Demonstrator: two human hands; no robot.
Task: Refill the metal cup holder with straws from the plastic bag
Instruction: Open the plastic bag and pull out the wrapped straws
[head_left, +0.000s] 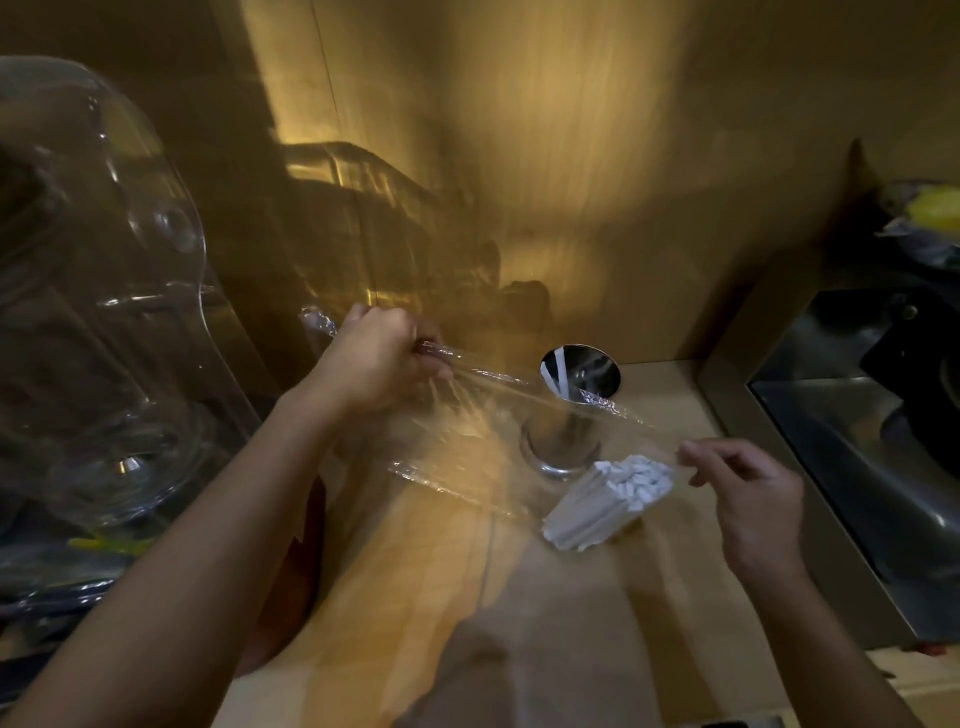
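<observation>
A clear plastic bag is stretched above the wooden counter between my hands. My left hand grips its upper left end. My right hand pinches its lower right edge between thumb and fingers. A bundle of white paper-wrapped straws lies inside the bag near my right hand. The metal cup holder stands upright on the counter behind the bag, with two or three white straws leaning in it.
A large clear domed cover stands at the left. At the right, a metal sink is set into the wooden counter. A wooden wall rises behind. Something yellow lies at the far right.
</observation>
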